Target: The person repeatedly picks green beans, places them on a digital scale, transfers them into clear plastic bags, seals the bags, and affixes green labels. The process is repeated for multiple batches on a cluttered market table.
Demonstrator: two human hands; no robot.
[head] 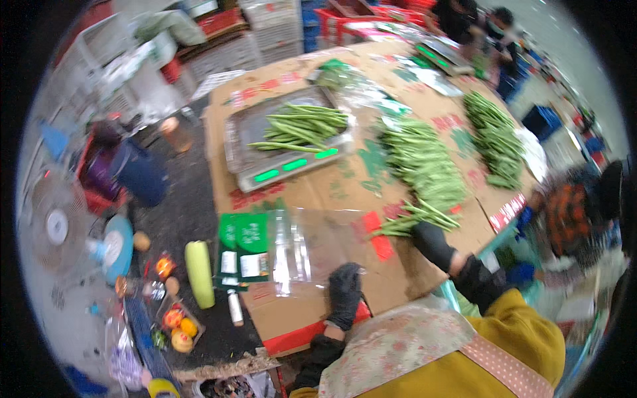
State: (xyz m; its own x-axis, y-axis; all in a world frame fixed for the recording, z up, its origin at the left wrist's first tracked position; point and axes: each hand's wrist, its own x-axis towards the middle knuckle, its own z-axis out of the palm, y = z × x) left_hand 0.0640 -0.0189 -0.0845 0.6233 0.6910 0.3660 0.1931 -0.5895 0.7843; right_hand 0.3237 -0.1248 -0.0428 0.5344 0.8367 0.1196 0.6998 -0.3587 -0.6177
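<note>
My left hand (344,293), in a dark glove, rests at the open edge of a clear plastic bag (318,248) with a green printed end, lying flat on the cardboard. My right hand (432,243), gloved too, is on a few loose green beans (415,219); its fingers are partly hidden, so its grip is unclear. Just beyond it spreads a large pile of green beans (423,159). More green beans (303,124) lie on the steel pan of a digital scale (239,144), whose displays glow green.
A second bean pile (492,139) and another scale (443,54) stand farther right, near co-workers. A pale green gourd (200,273), a marker-like white stick (235,308) and a tray of fruit (196,331) are at left. Crates (273,30) stand behind.
</note>
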